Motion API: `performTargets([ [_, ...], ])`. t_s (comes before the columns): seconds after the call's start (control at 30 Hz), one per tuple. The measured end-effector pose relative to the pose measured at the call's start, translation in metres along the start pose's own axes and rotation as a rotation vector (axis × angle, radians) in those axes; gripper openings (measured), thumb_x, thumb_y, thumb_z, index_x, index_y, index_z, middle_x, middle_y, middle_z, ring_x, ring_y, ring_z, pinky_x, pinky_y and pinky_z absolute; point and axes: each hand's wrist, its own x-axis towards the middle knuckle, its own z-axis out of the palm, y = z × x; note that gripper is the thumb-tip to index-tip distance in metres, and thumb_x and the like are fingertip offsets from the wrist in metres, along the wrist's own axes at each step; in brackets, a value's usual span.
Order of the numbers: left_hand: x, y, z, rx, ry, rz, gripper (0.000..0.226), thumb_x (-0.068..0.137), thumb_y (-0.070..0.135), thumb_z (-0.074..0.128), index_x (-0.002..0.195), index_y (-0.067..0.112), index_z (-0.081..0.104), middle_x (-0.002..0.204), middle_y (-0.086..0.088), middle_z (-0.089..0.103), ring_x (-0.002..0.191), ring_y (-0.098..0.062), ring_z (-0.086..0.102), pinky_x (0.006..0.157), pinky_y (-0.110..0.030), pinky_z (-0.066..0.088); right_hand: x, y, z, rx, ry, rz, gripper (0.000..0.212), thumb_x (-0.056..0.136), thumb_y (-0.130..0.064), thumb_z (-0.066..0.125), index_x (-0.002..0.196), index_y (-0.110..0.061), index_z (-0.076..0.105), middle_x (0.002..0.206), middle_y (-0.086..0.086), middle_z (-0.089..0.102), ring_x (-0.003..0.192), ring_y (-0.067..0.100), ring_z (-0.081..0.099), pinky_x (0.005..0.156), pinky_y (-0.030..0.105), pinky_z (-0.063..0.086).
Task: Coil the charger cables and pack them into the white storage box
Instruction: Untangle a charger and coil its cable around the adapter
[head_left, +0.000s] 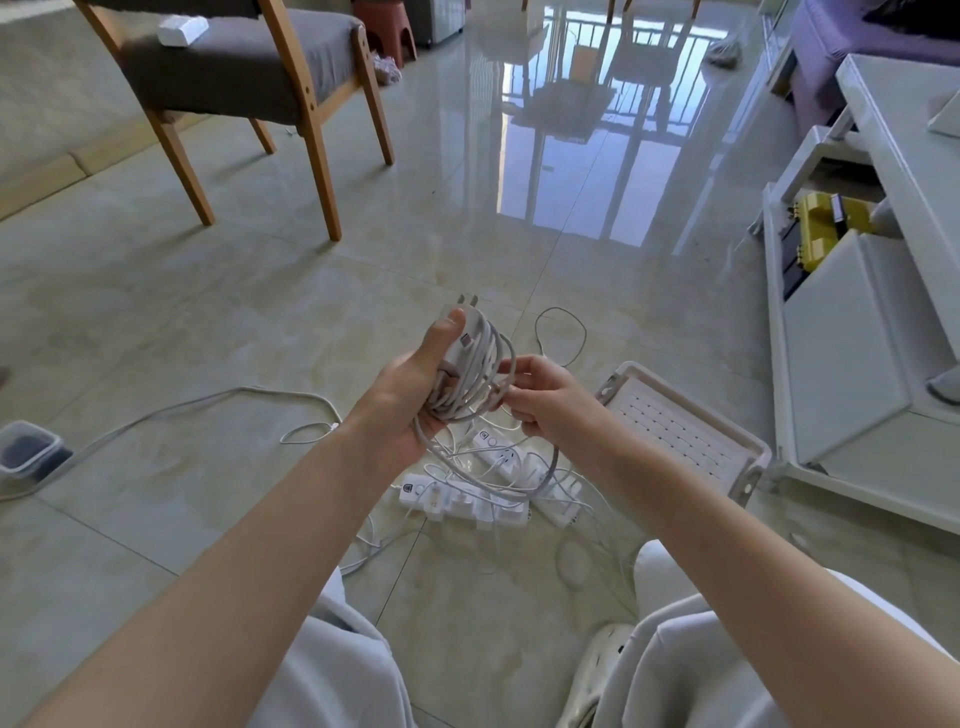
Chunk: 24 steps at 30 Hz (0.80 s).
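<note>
My left hand (415, 384) grips a white charger plug (464, 332) with its cable wound in several loops (475, 379) around it, prongs pointing up. My right hand (543, 402) pinches the loose end of that cable right beside the coil; a slack loop (519, 486) hangs below both hands. The white storage box (680, 431) stands on the floor just to the right of my right hand, with a slotted bottom showing. Under the hands lie two white power strips (462, 501) amid tangled white cables.
A long white cable (208, 402) trails left across the tiled floor. A small clear container (28, 449) sits at the left edge. A wooden chair (249, 78) stands at the back left, a white low cabinet (857, 332) at the right. My knees fill the bottom.
</note>
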Motion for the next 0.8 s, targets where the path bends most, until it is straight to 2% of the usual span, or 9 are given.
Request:
performTargets([
  [0.13, 0.003, -0.003, -0.001, 0.008, 0.017, -0.019, 0.066, 0.071, 0.049, 0.064, 0.113, -0.002, 0.062, 0.104, -0.023, 0.069, 0.094, -0.034, 0.068, 0.085, -0.038, 0.056, 0.0, 0.002, -0.001, 0.1, -0.017, -0.004, 0.012, 0.093, -0.005, 0.052, 0.099, -0.016, 0.051, 0.078, 0.001, 0.062, 0.051, 0.002, 0.041, 0.049, 0.013, 0.033],
  [0.2, 0.004, -0.003, -0.001, 0.032, 0.022, -0.021, 0.069, 0.068, 0.05, 0.066, 0.113, -0.002, 0.062, 0.103, -0.022, 0.069, 0.094, -0.034, 0.068, 0.082, -0.037, 0.057, -0.001, 0.003, -0.001, 0.156, -0.036, 0.0, 0.015, 0.093, -0.001, 0.05, 0.1, -0.014, 0.051, 0.076, 0.001, 0.06, 0.056, 0.005, 0.044, 0.053, 0.015, 0.036],
  [0.3, 0.004, -0.004, 0.0, 0.064, 0.049, -0.021, 0.067, 0.069, 0.05, 0.067, 0.107, -0.005, 0.064, 0.094, -0.021, 0.071, 0.078, -0.028, 0.07, 0.071, -0.031, 0.059, 0.0, 0.004, 0.0, 0.215, -0.053, 0.058, 0.018, 0.092, 0.004, 0.047, 0.1, -0.011, 0.052, 0.08, 0.002, 0.059, 0.063, 0.009, 0.05, 0.056, 0.018, 0.041],
  [0.4, 0.005, -0.005, 0.0, -0.008, 0.083, -0.054, 0.049, 0.079, 0.043, 0.065, 0.099, -0.001, 0.064, 0.077, -0.012, 0.07, 0.061, -0.018, 0.068, 0.056, -0.023, 0.056, 0.001, 0.006, 0.001, 0.071, -0.017, 0.164, 0.009, 0.096, -0.005, 0.046, 0.103, -0.007, 0.052, 0.083, 0.002, 0.058, 0.065, 0.01, 0.051, 0.057, 0.018, 0.043],
  [0.5, 0.008, -0.005, -0.002, -0.061, 0.103, -0.057, 0.052, 0.076, 0.045, 0.067, 0.104, 0.001, 0.063, 0.088, -0.011, 0.069, 0.07, -0.018, 0.067, 0.07, -0.029, 0.057, 0.0, 0.01, 0.002, -0.105, 0.047, 0.158, 0.008, 0.096, -0.012, 0.049, 0.093, -0.013, 0.056, 0.078, -0.002, 0.057, 0.064, 0.008, 0.05, 0.056, 0.015, 0.042],
  [0.57, 0.01, -0.006, -0.003, -0.087, 0.099, -0.048, 0.043, 0.081, 0.043, 0.064, 0.1, 0.005, 0.065, 0.09, -0.01, 0.071, 0.072, -0.018, 0.069, 0.076, -0.031, 0.056, -0.001, 0.01, 0.001, -0.161, 0.077, 0.098, 0.013, 0.094, -0.014, 0.053, 0.084, -0.018, 0.06, 0.074, -0.004, 0.06, 0.062, 0.006, 0.049, 0.056, 0.013, 0.041],
  [0.67, 0.01, -0.009, -0.002, -0.099, 0.073, -0.064, 0.043, 0.082, 0.042, 0.062, 0.101, 0.004, 0.065, 0.09, -0.013, 0.072, 0.076, -0.022, 0.071, 0.079, -0.035, 0.057, -0.003, 0.005, -0.001, 0.052, 0.033, 0.082, 0.017, 0.094, -0.011, 0.052, 0.083, -0.014, 0.065, 0.073, -0.002, 0.064, 0.06, 0.006, 0.049, 0.059, 0.017, 0.04],
  [0.73, 0.01, -0.011, -0.001, -0.103, 0.067, -0.064, 0.058, 0.075, 0.044, 0.066, 0.109, -0.002, 0.062, 0.094, -0.018, 0.071, 0.083, -0.028, 0.07, 0.081, -0.038, 0.057, -0.005, 0.002, 0.001, 0.166, -0.001, 0.096, 0.02, 0.097, -0.009, 0.046, 0.088, -0.01, 0.064, 0.076, 0.0, 0.064, 0.061, 0.006, 0.051, 0.06, 0.018, 0.041],
  [0.8, 0.012, -0.013, 0.0, -0.093, 0.082, -0.06, 0.072, 0.066, 0.048, 0.069, 0.115, -0.003, 0.059, 0.099, -0.021, 0.07, 0.085, -0.03, 0.07, 0.076, -0.036, 0.059, -0.007, 0.002, 0.005, 0.12, 0.005, 0.072, 0.017, 0.1, -0.013, 0.039, 0.098, -0.008, 0.056, 0.083, 0.002, 0.062, 0.067, 0.008, 0.054, 0.062, 0.018, 0.043],
])
